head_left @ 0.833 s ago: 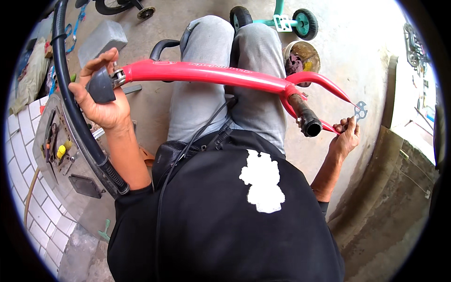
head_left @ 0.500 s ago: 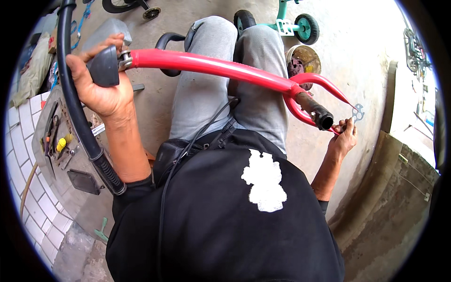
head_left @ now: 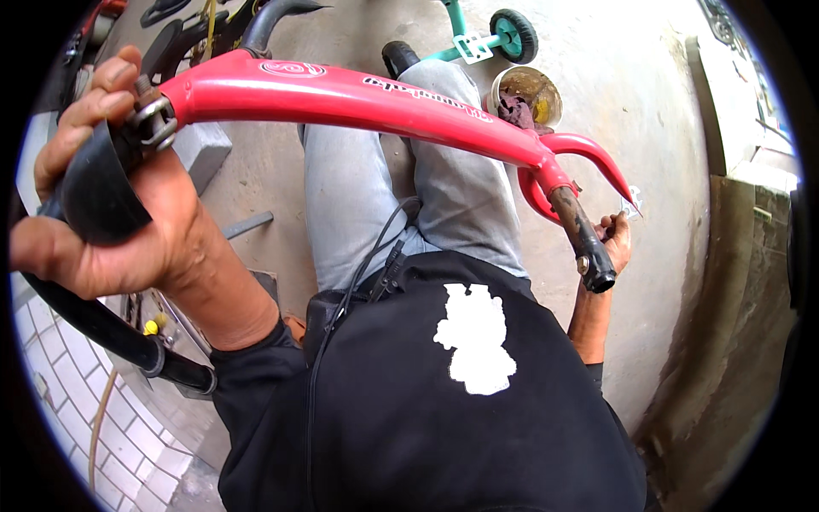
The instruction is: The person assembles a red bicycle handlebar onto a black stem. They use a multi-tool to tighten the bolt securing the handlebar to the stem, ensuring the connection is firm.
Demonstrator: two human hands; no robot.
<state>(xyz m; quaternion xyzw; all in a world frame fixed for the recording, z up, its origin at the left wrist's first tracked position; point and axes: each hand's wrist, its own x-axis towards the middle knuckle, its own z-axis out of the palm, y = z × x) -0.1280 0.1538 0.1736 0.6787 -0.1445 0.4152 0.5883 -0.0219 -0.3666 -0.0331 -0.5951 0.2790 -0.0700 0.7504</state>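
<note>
A red bicycle frame (head_left: 358, 98) lies slantwise over my thighs. At its left end my left hand (head_left: 128, 205) is wrapped round a black rounded piece (head_left: 107, 188), saddle-like in shape, beside a metal clamp (head_left: 155, 122). Two curved red prongs (head_left: 589, 147) and a bare rusty tube (head_left: 580, 230) form the frame's right end. My right hand (head_left: 616, 243) is closed just beyond the tube, partly hidden by it. In its fingers is a flat metal wrench with holes (head_left: 634, 202), close to a prong tip.
A black tube (head_left: 102, 328) curves by my left forearm. A bucket with a dark cloth (head_left: 546, 85) stands beyond my knees, near a turquoise wheeled frame (head_left: 478, 44). A grey block (head_left: 200, 154) is at left, a low wall (head_left: 725, 282) at right.
The frame's left end has come nearer and swung left with my left hand. The rusty tube end has tipped down toward me. My right hand still holds the wrench.
</note>
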